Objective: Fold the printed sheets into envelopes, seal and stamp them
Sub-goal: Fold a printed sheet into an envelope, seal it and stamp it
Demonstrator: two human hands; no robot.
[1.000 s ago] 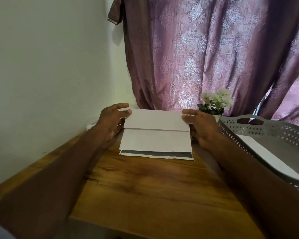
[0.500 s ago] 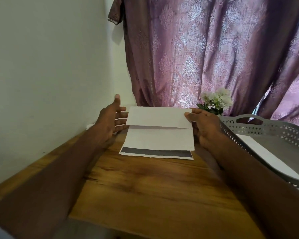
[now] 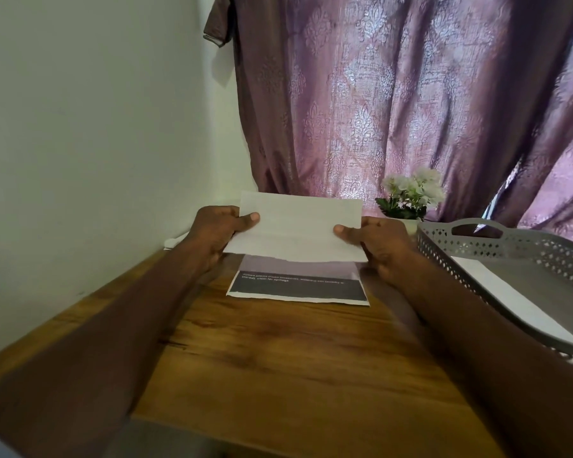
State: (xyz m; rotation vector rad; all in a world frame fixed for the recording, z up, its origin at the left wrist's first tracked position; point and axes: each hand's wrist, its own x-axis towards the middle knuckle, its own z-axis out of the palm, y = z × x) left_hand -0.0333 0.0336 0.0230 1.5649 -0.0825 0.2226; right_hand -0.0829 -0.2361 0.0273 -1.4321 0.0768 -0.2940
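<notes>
White printed sheet (image 3: 298,233) stood lifted over the wooden table (image 3: 278,352), its lower edge on the wood, left hand (image 3: 217,231) and right hand (image 3: 376,244) pinching its side edges, thumbs in front.

- The sheet (image 3: 298,233) is white, with a dark grey band carrying pale print.
- The table (image 3: 278,352) is brown woodgrain.
- The curtain (image 3: 394,94) is mauve damask.
- The tray (image 3: 497,242) is grey, lattice-pierced.
- The flowers (image 3: 411,188) are white, with green leaves.
</notes>
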